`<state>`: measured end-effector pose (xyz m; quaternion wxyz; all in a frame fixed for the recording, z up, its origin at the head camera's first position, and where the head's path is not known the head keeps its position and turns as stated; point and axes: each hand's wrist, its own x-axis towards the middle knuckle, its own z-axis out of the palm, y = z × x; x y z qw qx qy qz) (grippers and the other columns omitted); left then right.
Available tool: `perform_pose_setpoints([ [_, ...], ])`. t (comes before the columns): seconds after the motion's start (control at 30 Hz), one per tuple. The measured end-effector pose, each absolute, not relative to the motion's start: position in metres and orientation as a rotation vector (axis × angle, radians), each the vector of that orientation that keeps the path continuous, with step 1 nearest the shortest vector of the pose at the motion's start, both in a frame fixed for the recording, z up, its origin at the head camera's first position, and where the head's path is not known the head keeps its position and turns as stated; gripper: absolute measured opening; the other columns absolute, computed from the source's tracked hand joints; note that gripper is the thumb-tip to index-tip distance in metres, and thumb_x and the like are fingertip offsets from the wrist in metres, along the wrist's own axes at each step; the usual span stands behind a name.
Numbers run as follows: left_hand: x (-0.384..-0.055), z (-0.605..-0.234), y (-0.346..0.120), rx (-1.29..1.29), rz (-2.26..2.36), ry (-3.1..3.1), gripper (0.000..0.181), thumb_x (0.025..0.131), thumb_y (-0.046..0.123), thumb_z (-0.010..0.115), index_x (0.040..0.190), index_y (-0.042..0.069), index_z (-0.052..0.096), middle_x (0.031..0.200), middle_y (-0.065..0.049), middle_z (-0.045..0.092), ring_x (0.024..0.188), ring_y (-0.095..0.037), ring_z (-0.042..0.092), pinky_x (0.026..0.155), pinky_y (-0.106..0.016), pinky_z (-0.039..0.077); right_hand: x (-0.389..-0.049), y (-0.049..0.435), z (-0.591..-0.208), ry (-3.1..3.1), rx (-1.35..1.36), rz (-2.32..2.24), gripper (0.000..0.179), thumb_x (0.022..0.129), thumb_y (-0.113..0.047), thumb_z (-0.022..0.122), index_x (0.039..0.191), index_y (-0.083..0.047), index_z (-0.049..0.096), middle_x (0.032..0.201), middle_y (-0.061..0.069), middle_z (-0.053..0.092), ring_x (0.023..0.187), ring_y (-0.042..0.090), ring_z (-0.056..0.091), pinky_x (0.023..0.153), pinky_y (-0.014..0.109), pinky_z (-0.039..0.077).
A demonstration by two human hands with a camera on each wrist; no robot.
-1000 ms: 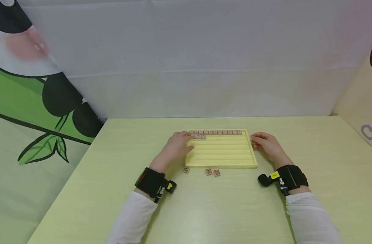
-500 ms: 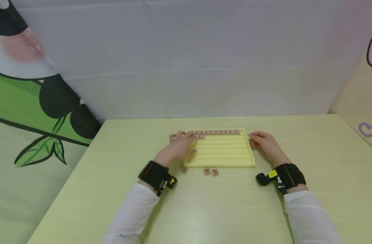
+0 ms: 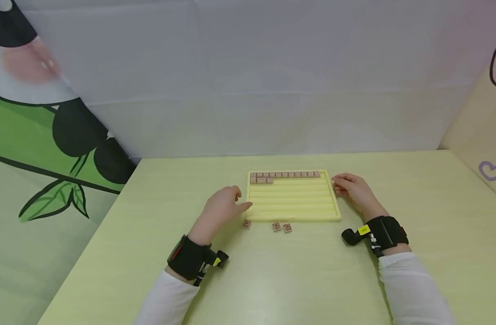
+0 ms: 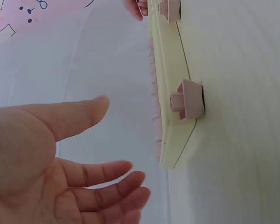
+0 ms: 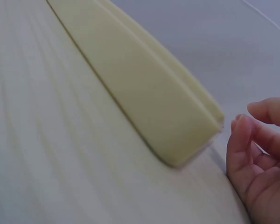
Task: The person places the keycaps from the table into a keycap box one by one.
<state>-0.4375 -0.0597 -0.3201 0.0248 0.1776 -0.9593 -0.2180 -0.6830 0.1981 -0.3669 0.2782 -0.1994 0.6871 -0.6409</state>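
Note:
A pale yellow ridged tray (image 3: 294,203) lies on the table, with a full back row of pink keycaps (image 3: 294,174). Three more keycaps (image 3: 261,180) stand at the left end of its second row. My left hand (image 3: 223,207) hovers off the tray's left side; in the left wrist view its thumb and fingers are spread and hold nothing. Beside the tray's right edge my right hand (image 3: 355,192) rests on the table, fingers loosely curled; the right wrist view shows nothing in that hand (image 5: 263,163).
Three loose keycaps lie before the tray's front edge: one keycap (image 3: 247,224) near the left corner, a pair (image 3: 277,226) farther right. In the left wrist view one keycap (image 4: 192,100) shows its stem side. A white wall sheet (image 3: 264,90) hangs behind the table.
My left hand has drawn back from the second row, leftward and toward me, uncovering three keycaps there. The right hand stays where it was.

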Motion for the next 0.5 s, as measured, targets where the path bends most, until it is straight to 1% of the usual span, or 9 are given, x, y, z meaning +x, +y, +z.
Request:
perform_pose_setpoints([
  [0.1,-0.433,-0.318,-0.053,0.618,-0.727,-3.003,0.045,0.084,0.038,0.07,0.098,-0.002,0.056,0.083,-0.009,0.057,0.067,-0.018,0.049,0.062,-0.031,0.042,-0.689,0.197,-0.363,1.823,-0.529,-1.724,0.01,0.098,-0.014,0.051,0.094,-0.012,0.059,0.076,-0.008,0.059,0.068,0.001,0.054,0.063,0.013,0.048],
  [0.23,-0.434,-0.321,-0.045,0.667,-0.766,-3.047,0.048,0.079,0.041,0.074,0.093,-0.001,0.054,0.074,-0.005,0.05,0.062,-0.016,0.043,0.055,-0.026,0.034,-0.693,0.195,-0.361,1.809,-0.538,-1.711,0.01,0.098,-0.014,0.051,0.093,-0.013,0.06,0.076,-0.008,0.059,0.067,0.001,0.054,0.063,0.013,0.048],
  [0.27,-0.434,-0.322,-0.043,0.674,-0.769,-3.057,0.049,0.078,0.041,0.075,0.092,-0.001,0.054,0.073,-0.005,0.048,0.062,-0.016,0.042,0.054,-0.026,0.033,-0.694,0.195,-0.361,1.813,-0.541,-1.704,0.009,0.098,-0.015,0.051,0.093,-0.013,0.059,0.077,-0.008,0.059,0.068,0.001,0.054,0.063,0.013,0.048],
  [0.3,-0.434,-0.323,-0.042,0.683,-0.767,-3.069,0.051,0.077,0.041,0.075,0.094,-0.002,0.054,0.074,-0.005,0.051,0.063,-0.017,0.043,0.054,-0.026,0.034,-0.695,0.194,-0.361,1.807,-0.541,-1.707,0.01,0.097,-0.014,0.051,0.093,-0.013,0.06,0.076,-0.008,0.059,0.067,0.001,0.054,0.063,0.013,0.048],
  [0.37,-0.436,-0.325,-0.04,0.686,-0.773,-3.08,0.051,0.076,0.041,0.077,0.093,-0.002,0.054,0.073,-0.005,0.051,0.063,-0.017,0.044,0.054,-0.027,0.036,-0.698,0.193,-0.361,1.805,-0.54,-1.702,0.012,0.097,-0.014,0.051,0.091,-0.015,0.06,0.076,-0.007,0.059,0.067,0.001,0.054,0.063,0.013,0.048],
  [0.5,-0.44,-0.329,-0.039,0.674,-0.773,-3.083,0.046,0.075,0.039,0.078,0.084,0.002,0.052,0.071,-0.004,0.046,0.062,-0.016,0.041,0.054,-0.027,0.033,-0.704,0.191,-0.359,1.788,-0.537,-1.707,0.016,0.098,-0.013,0.051,0.087,-0.018,0.062,0.076,-0.007,0.06,0.067,0.001,0.054,0.063,0.013,0.048],
])
